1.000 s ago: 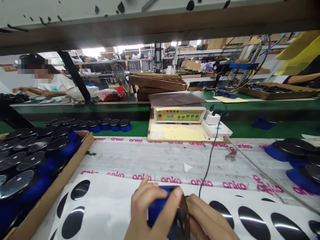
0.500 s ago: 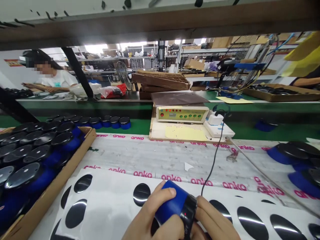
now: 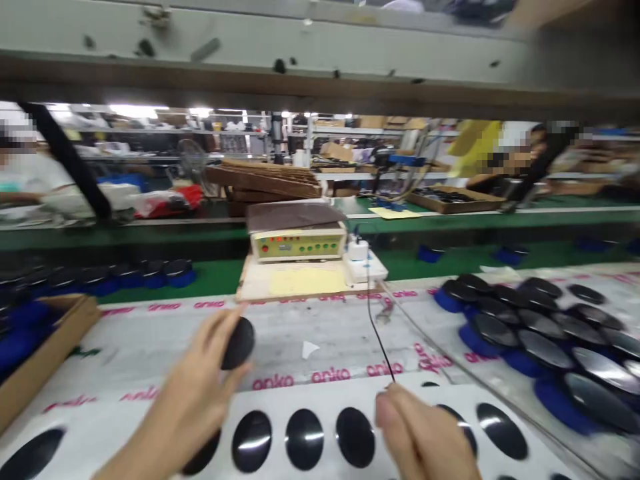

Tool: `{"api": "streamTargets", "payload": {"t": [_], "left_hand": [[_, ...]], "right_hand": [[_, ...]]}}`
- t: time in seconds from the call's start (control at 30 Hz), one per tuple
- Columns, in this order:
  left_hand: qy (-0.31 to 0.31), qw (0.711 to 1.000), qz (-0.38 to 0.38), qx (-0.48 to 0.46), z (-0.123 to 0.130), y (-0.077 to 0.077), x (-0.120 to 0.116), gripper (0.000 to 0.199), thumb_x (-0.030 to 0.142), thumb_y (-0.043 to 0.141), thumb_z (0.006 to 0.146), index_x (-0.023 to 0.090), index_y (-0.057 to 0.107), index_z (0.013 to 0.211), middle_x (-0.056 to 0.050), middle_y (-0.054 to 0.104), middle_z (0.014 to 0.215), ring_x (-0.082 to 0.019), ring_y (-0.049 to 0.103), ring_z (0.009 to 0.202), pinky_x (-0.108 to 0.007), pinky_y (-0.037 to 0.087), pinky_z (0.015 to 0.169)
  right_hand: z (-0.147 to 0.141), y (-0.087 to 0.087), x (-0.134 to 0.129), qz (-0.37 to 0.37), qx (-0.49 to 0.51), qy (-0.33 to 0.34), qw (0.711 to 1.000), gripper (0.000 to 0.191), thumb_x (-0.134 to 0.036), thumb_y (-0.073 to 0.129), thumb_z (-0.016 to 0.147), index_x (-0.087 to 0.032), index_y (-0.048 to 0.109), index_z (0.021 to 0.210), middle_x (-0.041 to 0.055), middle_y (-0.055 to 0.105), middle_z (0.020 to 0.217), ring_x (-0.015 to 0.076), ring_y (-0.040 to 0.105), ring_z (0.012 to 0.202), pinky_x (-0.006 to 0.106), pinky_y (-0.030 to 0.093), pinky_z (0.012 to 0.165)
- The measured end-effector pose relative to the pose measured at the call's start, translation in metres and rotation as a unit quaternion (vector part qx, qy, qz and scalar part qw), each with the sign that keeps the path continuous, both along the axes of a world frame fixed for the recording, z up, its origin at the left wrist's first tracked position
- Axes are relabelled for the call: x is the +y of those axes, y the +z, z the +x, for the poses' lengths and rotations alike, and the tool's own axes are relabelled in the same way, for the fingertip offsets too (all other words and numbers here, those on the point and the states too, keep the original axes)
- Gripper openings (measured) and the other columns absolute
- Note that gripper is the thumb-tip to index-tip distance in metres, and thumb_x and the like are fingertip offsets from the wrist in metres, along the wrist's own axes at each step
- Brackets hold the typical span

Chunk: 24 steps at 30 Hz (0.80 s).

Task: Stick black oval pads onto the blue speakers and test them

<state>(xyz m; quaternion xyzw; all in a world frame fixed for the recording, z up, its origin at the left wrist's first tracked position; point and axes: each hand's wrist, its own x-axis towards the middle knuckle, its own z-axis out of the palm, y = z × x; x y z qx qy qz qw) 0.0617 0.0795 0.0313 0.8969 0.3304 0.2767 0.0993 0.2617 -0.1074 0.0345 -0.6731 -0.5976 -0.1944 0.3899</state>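
**Handling the black round part [image 3: 241, 343]**

Held left of centre, over bench cover [image 3: 280, 327], in half-open left hand [image 3: 193, 383]. Probably light, stiff, slightly slippery; grip by the rim. For right hand [image 3: 425, 430], curled at black cable [image 3: 374, 327], near right, cannot tell whether gripping.

Our left hand [image 3: 197, 380] hides part of the black piece [image 3: 239, 343] it grips. We lose the cable [image 3: 383, 350] inside our right hand [image 3: 425, 427]. The left edge cuts off the carton [image 3: 65, 353] and a blurred co-worker [image 3: 30, 175]. The box's [image 3: 300, 245] markings are too small for us.
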Motion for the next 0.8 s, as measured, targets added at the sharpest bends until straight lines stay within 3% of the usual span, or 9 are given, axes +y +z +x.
{"api": "streamTargets", "payload": {"t": [0.1,0.13,0.17,0.3,0.4,0.53,0.6,0.7,0.8], "left_hand": [[0.015,0.996,-0.078,0.027,0.021,-0.014,0.044,0.059,0.04,0.044,0.089,0.026,0.022,0.142,-0.01,0.04,0.137,-0.031,0.052,0.117,-0.045,0.047,0.092],[0.005,0.995,-0.091,0.043,0.028,-0.019,0.054,0.058,0.041,0.041,0.089,0.023,0.022,0.142,-0.012,0.04,0.137,-0.032,0.051,0.118,-0.046,0.047,0.092],[0.0,0.994,-0.091,0.059,0.035,-0.023,0.06,0.059,0.042,0.039,0.09,0.02,0.022,0.142,-0.015,0.039,0.137,-0.033,0.049,0.119,-0.047,0.046,0.092],[-0.01,0.997,0.038,0.065,0.054,-0.024,0.046,0.06,0.043,0.04,0.09,0.015,0.025,0.141,-0.019,0.035,0.138,-0.039,0.032,0.13,-0.056,0.034,0.1],[-0.061,0.993,0.097,0.007,0.057,-0.007,0.009,0.047,0.036,0.041,0.093,0.025,0.032,0.137,-0.012,0.039,0.137,-0.033,0.029,0.131,-0.056,0.03,0.102],[-0.113,0.991,0.036,-0.06,0.062,0.02,-0.036,0.028,0.026,0.046,0.093,0.034,0.053,0.119,-0.005,0.044,0.13,-0.03,0.035,0.125,-0.052,0.036,0.098],[-0.155,0.984,-0.045,-0.079,0.069,0.035,-0.05,0.041,0.031,0.058,0.087,0.038,0.048,0.126,-0.005,0.038,0.137,-0.033,0.033,0.127,-0.052,0.039,0.097],[-0.231,0.932,-0.243,-0.139,0.077,0.055,-0.058,0.091,0.04,0.079,0.066,0.037,0.027,0.14,-0.008,0.039,0.14,-0.035,0.041,0.124,-0.049,0.042,0.097],[-0.209,0.862,-0.408,-0.219,0.073,0.068,-0.057,0.067,0.039,0.076,0.071,0.03,0.043,0.128,-0.006,0.057,0.121,-0.028,0.056,0.108,-0.039,0.047,0.09]], "right_hand": [[0.069,0.021,-0.017,-0.061,0.04,-0.17,0.983,0.033,-0.028,0.027,0.099,-0.024,0.033,0.068,-0.0062,0.04,0.048,0.0111,0.044,0.039,0.023,0.033,0.041],[0.097,0.026,-0.02,-0.145,0.031,-0.283,0.948,0.034,-0.036,0.026,0.099,-0.024,0.034,0.069,-0.0047,0.044,0.051,0.0131,0.049,0.046,0.024,0.037,0.047],[0.125,0.029,-0.022,-0.18,0.03,-0.324,0.928,0.032,-0.04,0.032,0.097,-0.023,0.039,0.071,-0.0011,0.051,0.058,0.0164,0.054,0.055,0.027,0.04,0.052],[0.217,0.029,-0.01,-0.277,0.02,-0.332,0.902,0.022,-0.036,0.057,0.087,-0.014,0.055,0.082,0.0072,0.061,0.092,0.0227,0.057,0.092,0.039,0.045,0.079],[0.241,0.034,0.005,-0.334,0.025,-0.288,0.897,0.022,-0.036,0.06,0.086,-0.014,0.06,0.091,0.004,0.061,0.098,0.0195,0.058,0.094,0.042,0.044,0.085],[0.194,0.065,0.022,-0.348,0.033,-0.197,0.916,0.033,-0.041,0.068,0.075,-0.015,0.057,0.092,0.0022,0.058,0.081,0.0218,0.058,0.08,0.036,0.045,0.074],[0.145,0.083,0.028,-0.342,0.051,-0.092,0.934,0.043,-0.053,0.064,0.076,-0.021,0.052,0.103,-0.0012,0.056,0.081,0.0179,0.057,0.073,0.029,0.046,0.065],[0.076,0.103,0.034,-0.308,0.121,0.153,0.931,0.044,-0.059,0.064,0.074,-0.023,0.051,0.097,0.0,0.057,0.085,0.0182,0.056,0.075,0.027,0.045,0.061],[0.041,0.107,0.034,-0.24,0.163,0.204,0.935,0.038,-0.059,0.04,0.089,-0.023,0.047,0.086,0.0002,0.056,0.08,0.0155,0.053,0.068,0.027,0.044,0.058]]}}
